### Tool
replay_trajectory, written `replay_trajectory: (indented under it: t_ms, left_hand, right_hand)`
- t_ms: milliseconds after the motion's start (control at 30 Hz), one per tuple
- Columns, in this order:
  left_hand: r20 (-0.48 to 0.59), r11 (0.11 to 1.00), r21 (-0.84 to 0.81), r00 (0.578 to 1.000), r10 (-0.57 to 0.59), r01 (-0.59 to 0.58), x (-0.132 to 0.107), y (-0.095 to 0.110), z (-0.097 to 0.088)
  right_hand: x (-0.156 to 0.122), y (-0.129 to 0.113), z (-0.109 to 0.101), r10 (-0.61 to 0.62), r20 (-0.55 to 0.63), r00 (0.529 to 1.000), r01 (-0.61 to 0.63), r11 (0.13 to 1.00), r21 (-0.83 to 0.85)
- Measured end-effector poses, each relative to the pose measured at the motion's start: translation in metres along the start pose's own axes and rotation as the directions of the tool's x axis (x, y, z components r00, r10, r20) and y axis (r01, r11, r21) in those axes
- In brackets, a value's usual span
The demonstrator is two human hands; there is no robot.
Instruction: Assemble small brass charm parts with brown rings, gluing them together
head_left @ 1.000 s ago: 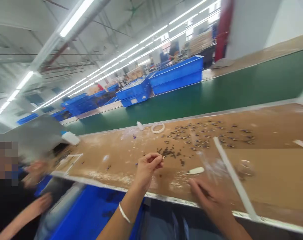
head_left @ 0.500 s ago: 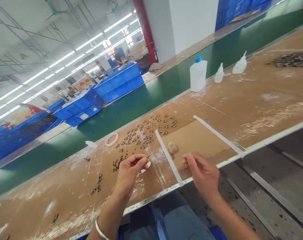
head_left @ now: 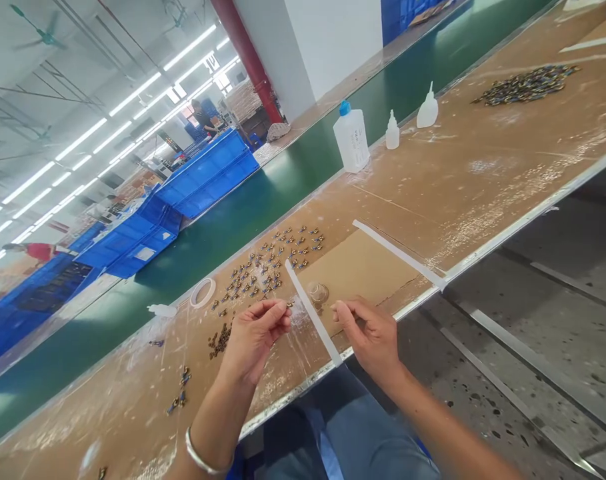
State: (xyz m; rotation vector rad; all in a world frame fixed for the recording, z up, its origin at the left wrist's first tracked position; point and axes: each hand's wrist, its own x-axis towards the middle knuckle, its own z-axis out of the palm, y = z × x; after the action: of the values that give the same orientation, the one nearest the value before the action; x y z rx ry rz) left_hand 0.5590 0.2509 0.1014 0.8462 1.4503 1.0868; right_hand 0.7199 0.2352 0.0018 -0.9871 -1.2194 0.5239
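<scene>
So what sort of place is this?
Probably a factory assembly floor: a long worktable bearing many small parts, a green conveyor-like strip alongside, and large blue bins beyond.

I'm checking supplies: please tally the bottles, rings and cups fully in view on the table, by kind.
Blue-capped bottle: 1
Standing squeeze bottles: 2
Lying squeeze bottle: 1
White ring: 1
Clear cup: 1
Total: 6

The brown-covered tabletop [head_left: 487, 180] carries a blue-capped bottle [head_left: 353, 141]; right of it stand two nozzle bottles [head_left: 392, 133], then a dense heap of small parts [head_left: 527, 85]. Left of the blue-capped bottle lie scattered blue-and-gold parts [head_left: 271, 259], dark little pieces [head_left: 220, 340] and a white ring [head_left: 193, 298].
</scene>
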Motion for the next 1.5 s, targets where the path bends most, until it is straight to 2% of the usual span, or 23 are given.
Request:
replay_trajectory:
  t_ms: [133,267,400,533,733,833,967,1233,1300,1367,1400,1433,1500]
  left_hand:
    - [-0.115,0.988,-0.117,0.990,0.082,-0.095,-0.024,-0.014,0.000]
    - [-0.299,0.967,-0.201,0.950,0.092,-0.157,-0.054,-0.044,-0.005]
    - [-0.414,0.960,-0.199,0.905,0.098,-0.195,-0.075,-0.066,-0.008]
    - [-0.466,0.963,-0.167,0.878,0.110,-0.210,-0.084,-0.074,-0.010]
    - [-0.466,0.965,-0.171,0.879,0.101,-0.201,-0.086,-0.076,-0.011]
    - [-0.449,0.954,-0.249,0.893,0.036,-0.164,-0.087,-0.078,-0.014]
    - [-0.383,0.899,-0.436,0.912,-0.145,-0.040,-0.090,-0.084,-0.019]
    - [-0.415,0.816,-0.573,0.834,-0.364,0.070,-0.095,-0.076,-0.017]
    - [-0.414,0.828,-0.557,0.845,-0.339,0.059,-0.097,-0.079,-0.021]
    - [-0.447,0.879,-0.477,0.859,-0.250,0.008,-0.101,-0.087,-0.030]
    - [-0.488,0.911,-0.412,0.853,-0.186,-0.037,-0.103,-0.092,-0.037]
    - [-0.544,0.938,-0.336,0.831,-0.119,-0.086,-0.105,-0.098,-0.044]
    - [-0.661,0.969,-0.196,0.750,-0.016,-0.152,-0.110,-0.111,-0.059]
  right_hand:
    - [-0.001,-0.001,0.000,-0.024,0.005,1.000,0.024,1.000,0.002]
    - [-0.003,-0.001,-0.001,-0.027,0.017,0.999,0.027,1.000,-0.003]
    - [-0.005,0.000,-0.001,-0.009,0.031,0.999,0.010,1.000,-0.023]
    - [-0.006,0.001,0.000,-0.008,0.033,0.999,0.010,0.999,-0.050]
    - [-0.006,0.001,0.001,-0.036,0.025,0.999,0.037,0.997,-0.066]
    - [-0.006,0.001,0.001,-0.049,0.024,0.999,0.050,0.997,-0.066]
    - [-0.006,0.000,0.001,-0.054,0.025,0.998,0.056,0.995,-0.084]
    - [-0.008,0.001,-0.001,-0.045,0.043,0.998,0.050,0.990,-0.129]
    - [-0.009,0.001,-0.003,-0.037,0.047,0.998,0.044,0.987,-0.155]
    - [-0.010,0.000,-0.003,-0.067,0.079,0.995,0.080,0.980,-0.180]
    - [-0.011,-0.001,-0.001,-0.100,0.118,0.988,0.122,0.974,-0.191]
    - [-0.012,-0.003,0.002,-0.138,0.175,0.975,0.171,0.966,-0.194]
    - [-0.016,-0.008,0.015,-0.210,0.335,0.919,0.277,0.947,-0.165]
